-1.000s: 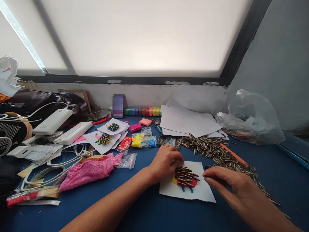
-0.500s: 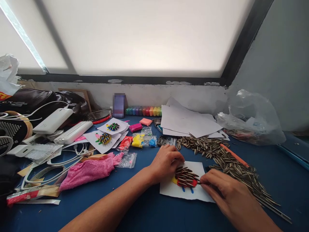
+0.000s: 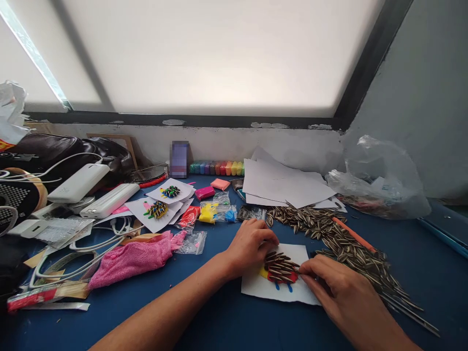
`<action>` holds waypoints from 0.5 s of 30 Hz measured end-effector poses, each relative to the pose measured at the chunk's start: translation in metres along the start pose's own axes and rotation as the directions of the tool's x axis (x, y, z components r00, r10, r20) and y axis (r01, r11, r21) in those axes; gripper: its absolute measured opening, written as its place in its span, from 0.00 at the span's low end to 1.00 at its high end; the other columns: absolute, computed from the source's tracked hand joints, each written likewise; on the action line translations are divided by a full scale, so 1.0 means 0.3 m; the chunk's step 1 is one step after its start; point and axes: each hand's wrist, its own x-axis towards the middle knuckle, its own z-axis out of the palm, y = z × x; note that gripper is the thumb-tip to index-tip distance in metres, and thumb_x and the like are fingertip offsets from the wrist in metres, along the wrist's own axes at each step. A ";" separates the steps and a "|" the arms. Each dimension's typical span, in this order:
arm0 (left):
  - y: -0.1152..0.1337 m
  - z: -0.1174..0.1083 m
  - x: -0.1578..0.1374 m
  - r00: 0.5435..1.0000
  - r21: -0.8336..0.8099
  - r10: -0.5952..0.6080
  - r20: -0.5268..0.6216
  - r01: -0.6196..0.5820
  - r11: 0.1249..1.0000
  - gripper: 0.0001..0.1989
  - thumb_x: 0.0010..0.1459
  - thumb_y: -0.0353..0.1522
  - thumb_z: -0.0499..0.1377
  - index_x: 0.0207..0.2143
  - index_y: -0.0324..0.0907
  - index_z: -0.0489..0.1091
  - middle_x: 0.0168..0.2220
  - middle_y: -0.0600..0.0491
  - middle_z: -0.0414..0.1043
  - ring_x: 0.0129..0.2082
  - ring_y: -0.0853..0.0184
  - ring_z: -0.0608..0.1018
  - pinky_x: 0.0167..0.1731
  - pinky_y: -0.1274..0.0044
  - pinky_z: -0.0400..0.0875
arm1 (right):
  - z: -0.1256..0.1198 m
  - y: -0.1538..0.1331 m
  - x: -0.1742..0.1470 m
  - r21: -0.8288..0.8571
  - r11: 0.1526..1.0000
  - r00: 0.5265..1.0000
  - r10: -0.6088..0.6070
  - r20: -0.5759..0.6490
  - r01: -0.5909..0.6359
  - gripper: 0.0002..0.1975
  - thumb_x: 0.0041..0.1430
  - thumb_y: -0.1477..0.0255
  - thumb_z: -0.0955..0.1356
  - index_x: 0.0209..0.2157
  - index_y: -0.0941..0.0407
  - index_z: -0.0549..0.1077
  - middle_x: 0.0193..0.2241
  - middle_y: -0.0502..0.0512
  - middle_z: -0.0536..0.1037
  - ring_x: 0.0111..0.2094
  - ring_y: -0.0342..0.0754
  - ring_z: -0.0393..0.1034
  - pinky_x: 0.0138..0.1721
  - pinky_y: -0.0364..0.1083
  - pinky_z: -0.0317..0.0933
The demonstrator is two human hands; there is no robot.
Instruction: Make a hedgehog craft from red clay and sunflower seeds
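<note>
A small sheet of white paper (image 3: 258,288) lies on the blue table before me, bearing a clay figure. Its red clay body (image 3: 290,279) has a yellow part (image 3: 263,272) at the left and two blue feet (image 3: 289,288). Dark striped sunflower seeds (image 3: 281,263) stick out of the body in layered rows. My left hand (image 3: 252,243) rests with bent fingers over the paper's upper left corner, beside the figure; its fingertips are partly hidden. My right hand (image 3: 338,292) is pinched at the body's right end, on a sunflower seed mostly covered by the fingers.
Loose sunflower seeds (image 3: 351,243) spread to the right, with an orange stick (image 3: 354,235) and metal tweezers (image 3: 413,314). Behind are paper sheets (image 3: 285,183), a plastic bag (image 3: 383,185) and clay packets (image 3: 208,213). Leftward lie finished seed figures (image 3: 158,209), a pink cloth (image 3: 133,261) and power banks (image 3: 109,201).
My right hand has moved slightly left and up, bringing its pinched fingertips against the seeds at the figure's right end. The left hand stays in place.
</note>
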 end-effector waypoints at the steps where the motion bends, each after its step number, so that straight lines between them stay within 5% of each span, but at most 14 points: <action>1: -0.001 0.001 -0.001 1.000 -0.001 0.002 -0.003 -0.002 1.000 0.08 0.57 0.27 0.58 0.34 0.44 0.77 0.36 0.51 0.71 0.39 0.64 0.70 0.42 0.72 0.62 | 0.002 -0.001 0.000 0.001 1.000 1.000 -0.004 0.000 0.004 0.11 0.63 0.72 0.60 0.31 0.51 0.73 0.28 0.51 0.76 0.28 0.46 0.73 0.29 0.44 0.64; 10: -0.002 0.004 0.002 1.000 0.000 0.007 -0.006 -0.007 1.000 0.08 0.57 0.27 0.58 0.34 0.44 0.77 0.36 0.51 0.72 0.39 0.64 0.70 0.42 0.72 0.62 | -0.029 0.009 0.011 -0.016 1.000 1.000 0.012 -0.015 -0.012 0.11 0.61 0.69 0.61 0.30 0.50 0.73 0.27 0.49 0.77 0.26 0.46 0.73 0.26 0.44 0.65; 15: 0.002 -0.006 0.004 1.000 0.008 -0.001 0.020 0.001 1.000 0.08 0.58 0.27 0.57 0.35 0.44 0.77 0.36 0.50 0.72 0.39 0.64 0.70 0.41 0.72 0.62 | -0.072 0.124 0.033 -0.170 0.961 0.962 0.182 -0.202 -0.217 0.13 0.59 0.63 0.60 0.30 0.50 0.74 0.25 0.51 0.78 0.19 0.48 0.71 0.19 0.46 0.61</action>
